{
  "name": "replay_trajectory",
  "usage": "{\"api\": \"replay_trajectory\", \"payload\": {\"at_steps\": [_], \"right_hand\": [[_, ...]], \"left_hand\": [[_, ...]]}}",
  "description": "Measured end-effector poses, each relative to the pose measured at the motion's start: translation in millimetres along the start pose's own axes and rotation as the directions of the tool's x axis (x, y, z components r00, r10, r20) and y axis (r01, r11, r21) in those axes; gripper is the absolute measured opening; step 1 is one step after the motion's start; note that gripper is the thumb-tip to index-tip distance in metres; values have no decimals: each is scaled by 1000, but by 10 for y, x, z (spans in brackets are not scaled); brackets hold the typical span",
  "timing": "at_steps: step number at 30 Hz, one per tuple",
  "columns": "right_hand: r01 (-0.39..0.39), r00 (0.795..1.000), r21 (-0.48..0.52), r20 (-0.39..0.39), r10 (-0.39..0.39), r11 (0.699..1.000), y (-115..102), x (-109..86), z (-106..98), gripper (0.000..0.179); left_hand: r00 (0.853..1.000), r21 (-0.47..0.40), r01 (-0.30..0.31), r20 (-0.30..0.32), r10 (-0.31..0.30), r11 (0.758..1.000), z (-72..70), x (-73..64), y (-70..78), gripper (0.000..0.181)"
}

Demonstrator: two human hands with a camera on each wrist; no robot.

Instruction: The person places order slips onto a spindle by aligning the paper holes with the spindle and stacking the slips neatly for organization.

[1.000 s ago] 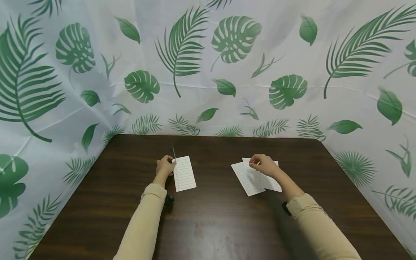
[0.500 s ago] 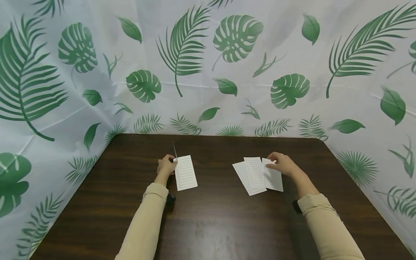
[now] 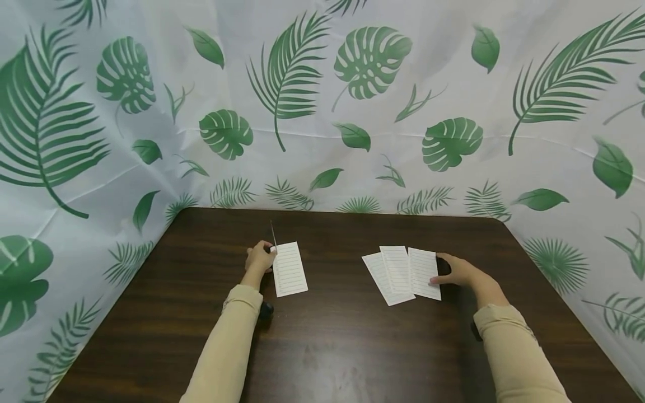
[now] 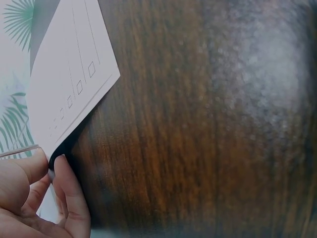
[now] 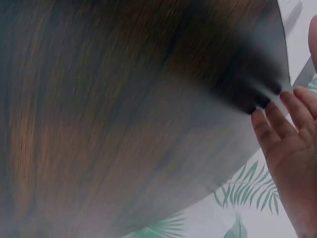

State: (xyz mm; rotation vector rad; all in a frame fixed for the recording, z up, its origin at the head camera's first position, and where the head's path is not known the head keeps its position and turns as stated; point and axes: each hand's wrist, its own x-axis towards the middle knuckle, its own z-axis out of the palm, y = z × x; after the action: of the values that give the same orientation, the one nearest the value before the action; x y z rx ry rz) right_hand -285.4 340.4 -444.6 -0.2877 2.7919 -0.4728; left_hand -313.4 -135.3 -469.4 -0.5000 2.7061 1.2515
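Observation:
Near the table's left side, my left hand [image 3: 259,259] pinches a corner of a white lined card [image 3: 289,270]. In the left wrist view, a row of small printed squares runs along the card [image 4: 74,74]. A thin strip [image 3: 273,233], seen edge-on, sticks up at the left fingertips; its kind is unclear. Three more lined cards lie to the right: a left card [image 3: 383,280], a middle card [image 3: 396,270] overlapping it, and a right card [image 3: 422,271]. My right hand [image 3: 461,273] is at the right card's outer edge, thumb on its face, fingers extended.
The dark wood-grain table [image 3: 322,347] reaches back to a white cloth [image 3: 312,151] printed with green leaves, which also hangs at both sides. A small dark object [image 3: 265,309] shows beside the left wrist.
My right hand has moved right from above the cards to the right card's outer edge, uncovering all three fanned side by side. The left hand has stayed in place, pinching its card.

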Motion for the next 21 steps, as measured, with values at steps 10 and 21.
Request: {"api": "replay_trajectory", "payload": {"at_steps": [10, 21], "right_hand": [[62, 997, 27, 42, -63, 998, 1, -83, 33, 103], [87, 996, 60, 24, -89, 994, 37, -89, 69, 95]], "left_hand": [[1000, 5, -3, -3, 3, 1000, 6, -37, -2, 26], [1000, 12, -9, -10, 10, 1000, 11, -38, 7, 27]]}}
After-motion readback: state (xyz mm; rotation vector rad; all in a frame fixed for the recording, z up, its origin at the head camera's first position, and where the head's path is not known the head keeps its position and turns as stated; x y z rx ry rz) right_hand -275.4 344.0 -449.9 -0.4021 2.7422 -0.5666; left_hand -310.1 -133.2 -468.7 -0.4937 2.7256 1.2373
